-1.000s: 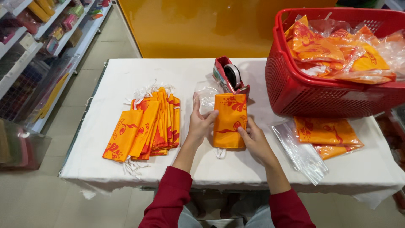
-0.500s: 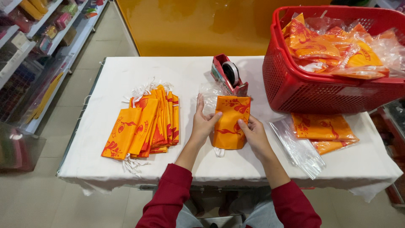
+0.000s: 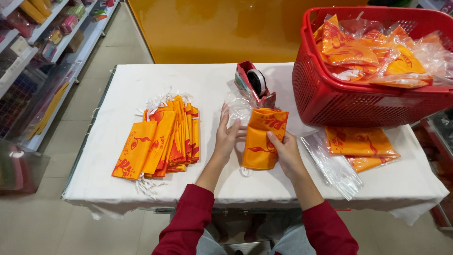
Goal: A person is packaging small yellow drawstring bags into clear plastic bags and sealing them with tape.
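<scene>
While bare cloth runs along the table's [image 3: 264, 189] near edge, both hands grip one orange pouch [image 3: 262, 141] at mid-table: left hand [image 3: 226, 137] and right hand [image 3: 283, 148] on its sides. Beyond stand a tape dispenser [image 3: 255, 85] and a red basket [image 3: 358, 101].

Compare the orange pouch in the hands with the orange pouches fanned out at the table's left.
The held pouch is single, gripped by the left hand and right hand; the fanned pouches are many, overlapping, untouched. The held pouch bulges; the fanned pouches lie flat. Both are orange with red print.
</scene>
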